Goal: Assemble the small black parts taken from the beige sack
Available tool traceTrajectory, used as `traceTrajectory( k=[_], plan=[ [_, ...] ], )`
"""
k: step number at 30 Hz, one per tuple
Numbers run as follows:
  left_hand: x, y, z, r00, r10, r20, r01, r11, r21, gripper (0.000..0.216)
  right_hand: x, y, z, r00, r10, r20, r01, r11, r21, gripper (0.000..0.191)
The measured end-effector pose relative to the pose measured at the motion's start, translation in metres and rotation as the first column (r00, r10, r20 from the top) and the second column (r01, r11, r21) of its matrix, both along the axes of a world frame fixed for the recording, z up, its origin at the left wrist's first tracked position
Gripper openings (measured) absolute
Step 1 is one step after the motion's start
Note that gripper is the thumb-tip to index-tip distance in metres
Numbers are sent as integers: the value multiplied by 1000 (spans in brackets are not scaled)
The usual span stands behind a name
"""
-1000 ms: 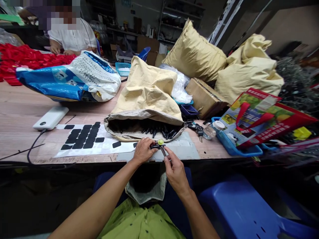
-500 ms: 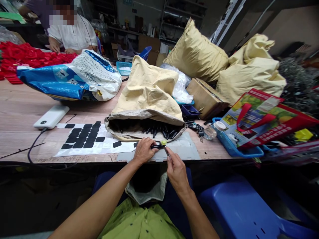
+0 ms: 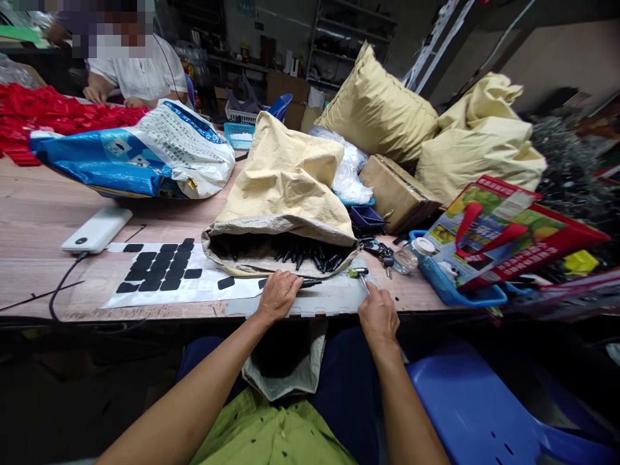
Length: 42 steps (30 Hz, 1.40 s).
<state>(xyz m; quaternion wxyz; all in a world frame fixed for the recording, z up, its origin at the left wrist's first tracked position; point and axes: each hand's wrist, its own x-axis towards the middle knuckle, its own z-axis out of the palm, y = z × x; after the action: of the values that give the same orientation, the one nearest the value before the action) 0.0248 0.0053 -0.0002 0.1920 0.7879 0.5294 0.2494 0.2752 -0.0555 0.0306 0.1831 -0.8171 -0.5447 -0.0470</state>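
Observation:
My left hand rests on the grey mat at the table's front edge, fingers closed over a thin black rod-like part that pokes out to the right. Off to the right, my right hand grips the handle of a small hammer, whose metal head with a yellow-green face sits on the mat. Just behind both hands lies a tan paper sack on its side, its open mouth showing several black parts.
A white sheet with several black pads, a white power bank with its cable, a blue-and-white bag, more tan sacks, a cardboard box and a blue basket crowd the table. A person sits at far left.
My right hand has pulled the small hammer away to the right, from above the black part to the mat. My left hand stays put on the part.

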Motion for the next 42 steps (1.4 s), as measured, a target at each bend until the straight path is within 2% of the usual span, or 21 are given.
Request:
traceTrajectory(
  k=[2, 4, 6, 8, 10, 11, 13, 16, 19, 22, 25, 30, 34, 37, 42],
  plan=[
    [0, 0, 1, 1000, -3, -8, 3, 1000, 8, 38, -3, 4, 2, 996, -32, 78, 32, 999, 3, 40],
    [0, -1, 2, 1000, -10, -15, 11, 1000, 12, 39, -16, 6, 9, 993, 36, 113, -44, 996, 73, 37],
    [1, -2, 3, 1000, -21, -19, 22, 1000, 11, 38, -36, 7, 16, 963, 255, 83, -264, 956, 128, 39],
    [0, -2, 4, 1000, -31, -3, 31, 1000, 3, 38, -57, 9, 18, 858, 514, -6, -510, 853, 116, 42],
    [-2, -2, 5, 997, -38, 74, 39, 999, -15, 38, -74, 12, 15, 790, 609, -72, -603, 793, 88, 37],
    [-4, -2, 5, 989, -41, 145, 46, 999, -29, 37, -81, 13, 11, 784, 612, -105, -607, 791, 81, 33],
    [-8, -1, 6, 944, -48, 325, 71, 996, -60, 33, -91, 14, 2, 802, 563, -196, -558, 825, 87, 26],
    [-12, -1, 7, 842, -35, 539, 105, 989, -100, 28, -103, 12, -7, 799, 483, -357, -468, 874, 134, 27],
    [-13, 1, 8, 812, -16, 584, 92, 991, -100, 30, -113, 8, -8, 790, 474, -389, -448, 879, 160, 25],
    [-13, 2, 7, 815, -32, 579, 107, 990, -97, 33, -117, 7, -7, 762, 510, -400, -494, 856, 149, 21],
    [-14, 2, 5, 796, -10, 605, 121, 982, -144, 32, -112, 9, -7, 658, 542, -522, -535, 825, 181, 22],
    [-14, -1, 7, 821, -33, 569, 158, 972, -171, 28, -97, 22, -8, 409, 422, -809, -393, 882, 261, 33],
    [-12, -2, 9, 890, -76, 450, 133, 986, -96, 25, -96, 34, -10, 211, 361, -908, -322, 903, 284, 38],
    [-10, -2, 7, 928, -55, 370, 84, 994, -65, 23, -98, 38, -15, 118, 339, -934, -303, 908, 291, 40],
    [-8, 0, 5, 953, -49, 299, 67, 996, -51, 22, -96, 40, -23, 30, 315, -949, -269, 916, 296, 41]
  ],
)
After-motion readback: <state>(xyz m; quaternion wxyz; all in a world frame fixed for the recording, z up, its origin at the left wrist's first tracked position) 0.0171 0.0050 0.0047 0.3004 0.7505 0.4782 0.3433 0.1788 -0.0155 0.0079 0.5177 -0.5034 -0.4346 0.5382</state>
